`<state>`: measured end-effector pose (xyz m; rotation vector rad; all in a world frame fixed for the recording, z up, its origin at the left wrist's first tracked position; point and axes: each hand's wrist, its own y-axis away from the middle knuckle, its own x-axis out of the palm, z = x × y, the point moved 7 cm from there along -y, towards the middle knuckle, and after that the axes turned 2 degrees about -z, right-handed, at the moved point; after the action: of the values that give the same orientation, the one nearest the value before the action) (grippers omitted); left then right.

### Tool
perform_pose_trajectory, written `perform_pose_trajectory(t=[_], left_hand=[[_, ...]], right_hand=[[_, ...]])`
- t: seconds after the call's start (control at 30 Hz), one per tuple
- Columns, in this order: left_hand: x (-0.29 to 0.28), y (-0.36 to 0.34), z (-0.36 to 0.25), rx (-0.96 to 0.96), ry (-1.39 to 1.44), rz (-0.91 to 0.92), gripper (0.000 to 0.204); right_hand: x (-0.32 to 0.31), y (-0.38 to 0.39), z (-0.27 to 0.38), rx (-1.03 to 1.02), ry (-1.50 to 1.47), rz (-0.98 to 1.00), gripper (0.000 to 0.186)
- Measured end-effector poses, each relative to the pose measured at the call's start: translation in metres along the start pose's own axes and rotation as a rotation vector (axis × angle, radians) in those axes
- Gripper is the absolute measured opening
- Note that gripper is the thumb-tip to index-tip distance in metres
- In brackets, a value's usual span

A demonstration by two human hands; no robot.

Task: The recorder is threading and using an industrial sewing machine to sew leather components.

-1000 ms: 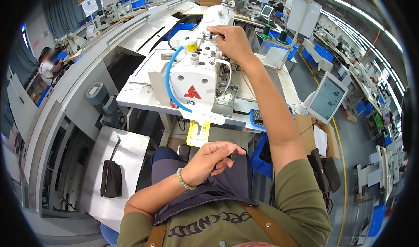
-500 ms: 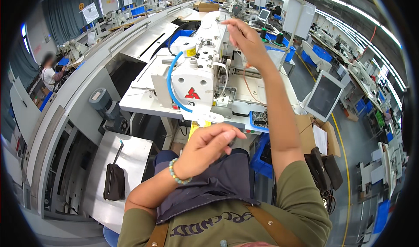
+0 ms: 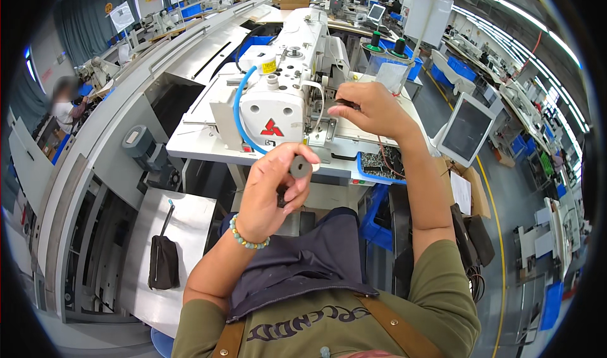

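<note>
Right hand now lower, right of white machine, pinching dark piece, left hand now higher, pinching round grey disc, holed at centre

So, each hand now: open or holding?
Left hand: closed, holding a grey disc with a hole.
Right hand: closed on a small dark item, kind unclear.

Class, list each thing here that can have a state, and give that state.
Left hand: closed on grey disc
Grey disc: held up, central hole visible
Right hand: pinching small dark piece
Sewing machine: running or stopped, cannot tell
Blue tray: holding many small dark parts
Tablet screen: dark
Thread spools: upright
Black pouch: lying on metal table
</note>
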<state>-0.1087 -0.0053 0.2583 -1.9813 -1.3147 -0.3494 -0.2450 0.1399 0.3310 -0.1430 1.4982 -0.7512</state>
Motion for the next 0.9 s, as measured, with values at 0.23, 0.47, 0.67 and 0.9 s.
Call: perform_pose_trajectory(t=[0.23,0.47,0.67,0.9], left_hand=[[-0.003,0.038,0.065,-0.489,-0.408,-0.06,0.035],[-0.052,0.108,0.141,-0.74,-0.44,0.057,0.031],[-0.149,0.174,0.168,-0.831,-0.343,-0.4,0.032],[-0.173,0.19,0.157,-0.734,-0.274,-0.561,0.032]], right_hand=[[0.01,0.034,-0.038,0.284,0.043,0.093,0.035],[-0.002,0.07,-0.1,0.551,0.012,0.122,0.041],[-0.003,0.064,-0.163,0.646,-0.242,-0.093,0.036],[0.056,-0.001,-0.195,0.784,-0.723,-0.276,0.03]])
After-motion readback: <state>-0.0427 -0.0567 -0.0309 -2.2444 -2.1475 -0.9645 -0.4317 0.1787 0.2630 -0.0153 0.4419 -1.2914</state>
